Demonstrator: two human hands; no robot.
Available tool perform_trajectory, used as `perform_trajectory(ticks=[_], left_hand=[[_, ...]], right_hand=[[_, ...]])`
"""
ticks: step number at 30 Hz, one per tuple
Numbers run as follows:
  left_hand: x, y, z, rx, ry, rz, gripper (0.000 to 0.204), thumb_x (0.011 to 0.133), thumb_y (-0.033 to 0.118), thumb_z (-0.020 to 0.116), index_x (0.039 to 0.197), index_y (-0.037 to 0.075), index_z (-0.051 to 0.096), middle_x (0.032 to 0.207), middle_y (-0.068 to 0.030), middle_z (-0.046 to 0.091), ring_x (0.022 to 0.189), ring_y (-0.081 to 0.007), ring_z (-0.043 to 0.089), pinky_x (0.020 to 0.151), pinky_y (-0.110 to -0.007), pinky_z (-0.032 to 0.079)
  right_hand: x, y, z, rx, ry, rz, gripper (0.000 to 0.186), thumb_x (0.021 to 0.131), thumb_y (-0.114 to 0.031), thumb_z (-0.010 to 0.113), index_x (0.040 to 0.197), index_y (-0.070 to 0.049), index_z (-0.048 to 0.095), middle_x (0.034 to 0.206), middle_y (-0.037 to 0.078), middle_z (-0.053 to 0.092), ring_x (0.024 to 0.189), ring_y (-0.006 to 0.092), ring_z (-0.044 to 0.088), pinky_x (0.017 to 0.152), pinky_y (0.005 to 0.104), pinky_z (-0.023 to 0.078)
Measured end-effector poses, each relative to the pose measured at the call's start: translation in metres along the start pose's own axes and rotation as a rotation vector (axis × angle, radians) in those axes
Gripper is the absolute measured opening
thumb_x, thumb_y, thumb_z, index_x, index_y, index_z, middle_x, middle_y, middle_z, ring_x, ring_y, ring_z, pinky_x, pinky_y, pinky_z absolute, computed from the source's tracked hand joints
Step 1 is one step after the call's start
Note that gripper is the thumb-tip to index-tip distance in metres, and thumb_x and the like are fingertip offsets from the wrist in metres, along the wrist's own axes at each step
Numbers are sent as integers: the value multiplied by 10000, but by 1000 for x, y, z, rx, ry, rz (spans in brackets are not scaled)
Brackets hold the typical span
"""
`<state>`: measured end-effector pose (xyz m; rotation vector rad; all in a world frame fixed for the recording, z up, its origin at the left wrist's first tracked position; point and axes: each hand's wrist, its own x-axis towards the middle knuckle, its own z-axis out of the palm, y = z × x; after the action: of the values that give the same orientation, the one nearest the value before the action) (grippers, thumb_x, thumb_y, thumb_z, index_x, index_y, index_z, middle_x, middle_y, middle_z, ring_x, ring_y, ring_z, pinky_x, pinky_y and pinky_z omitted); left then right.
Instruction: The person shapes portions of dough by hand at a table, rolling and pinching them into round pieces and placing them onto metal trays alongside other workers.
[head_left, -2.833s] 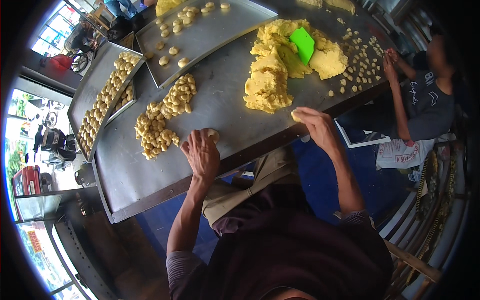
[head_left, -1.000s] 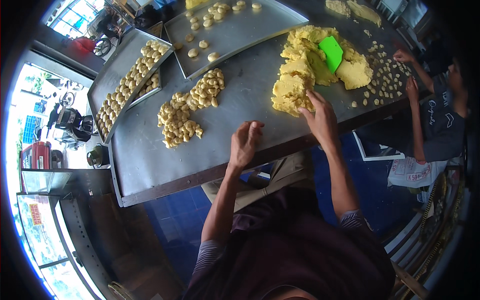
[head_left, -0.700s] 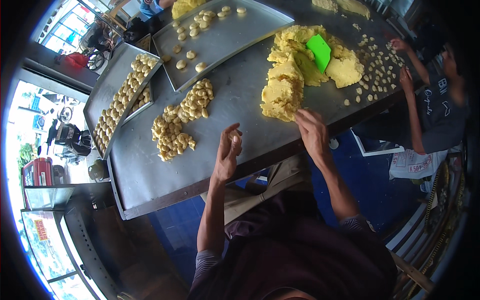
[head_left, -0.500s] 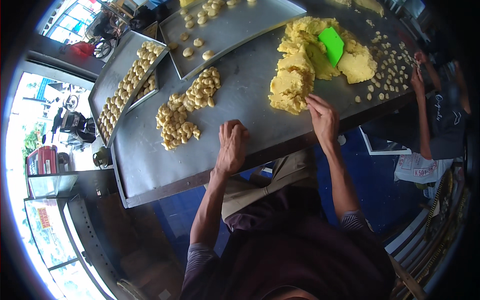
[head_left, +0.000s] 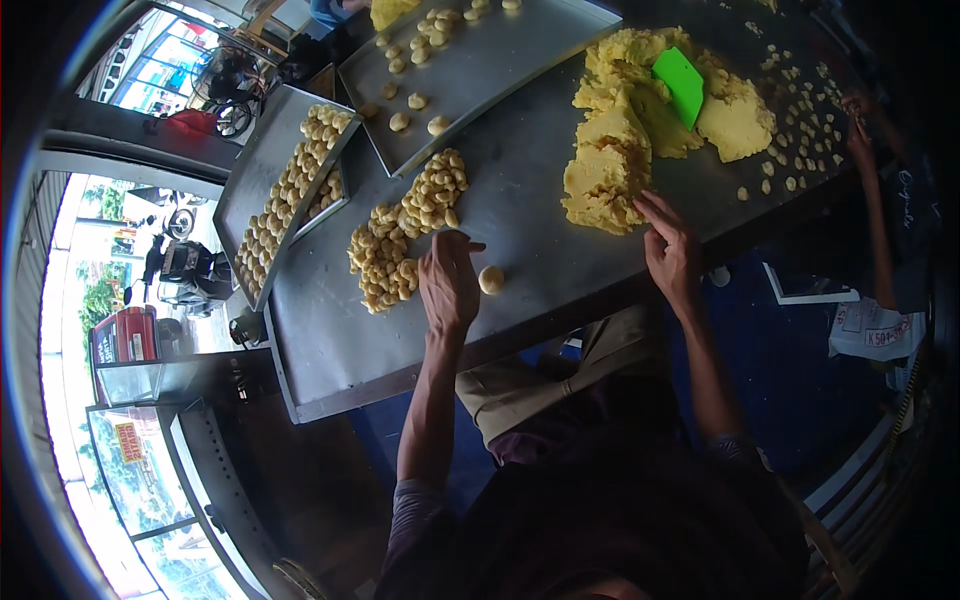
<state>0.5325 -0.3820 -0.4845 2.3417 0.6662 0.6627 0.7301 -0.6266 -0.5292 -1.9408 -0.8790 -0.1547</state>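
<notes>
My left hand [head_left: 450,280] is curled at the lower edge of a pile of pale dough pieces [head_left: 385,255]; whatever is under its fingers is hidden. A single round dough ball [head_left: 490,280] lies just right of it on the steel table [head_left: 340,340]. My right hand [head_left: 670,245] has its fingertips at the lower edge of a large crumbly yellow dough mass [head_left: 605,180], index finger stretched and thumb apart. A bright green flat scraper [head_left: 680,85] rests on that mass.
Two metal trays holding dough balls stand at left [head_left: 251,190] and top [head_left: 480,110]. Small dough bits [head_left: 795,140] are scattered at right, beside a co-worker's hands [head_left: 858,125]. A glass case [head_left: 135,470] and parked motorbike [head_left: 185,265] are on the left.
My left hand has shifted toward the pile of pieces, and a dough ball now shows beside it. My right hand remains at the yellow mass. The view has swung slightly.
</notes>
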Motion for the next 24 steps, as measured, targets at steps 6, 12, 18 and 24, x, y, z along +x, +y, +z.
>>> perform_trajectory(ticks=[6, 12, 18, 24], left_hand=[[27, -11, 36, 480, 41, 76, 189, 934, 270, 581, 966, 89, 535, 972, -103, 595, 1022, -298, 536, 867, -458, 352], [-13, -9, 10, 379, -160, 148, 373, 920, 215, 588, 1264, 73, 558, 1176, -150, 587, 1095, -322, 536, 933, -488, 388], [-22, 29, -45, -16, -67, -1, 431, 897, 24, 577, 1323, 70, 535, 1187, -149, 628, 1010, -264, 651, 842, -372, 524], [-8, -37, -70, 463, -26, 253, 492, 818, -40, 548, 1294, 79, 581, 1296, -133, 597, 1106, -300, 573, 937, -384, 478]], right_hand=[[1, 7, 3, 13, 2, -27, 405, 821, 64, 518, 1192, -23, 655, 1263, 143, 625, 1161, 332, 593, 950, 376, 493], [-1, 2, 2, -30, 31, -48, 407, 881, -66, 597, 1287, -41, 598, 1282, 184, 597, 1198, 355, 548, 977, 413, 460], [1, -1, 9, -224, 47, -58, 533, 883, -302, 708, 1324, -37, 565, 1261, 213, 584, 1154, 380, 536, 973, 443, 441], [4, 5, 10, -128, -36, 48, 437, 847, -219, 732, 1223, -16, 640, 1196, 195, 612, 1104, 362, 557, 951, 430, 451]])
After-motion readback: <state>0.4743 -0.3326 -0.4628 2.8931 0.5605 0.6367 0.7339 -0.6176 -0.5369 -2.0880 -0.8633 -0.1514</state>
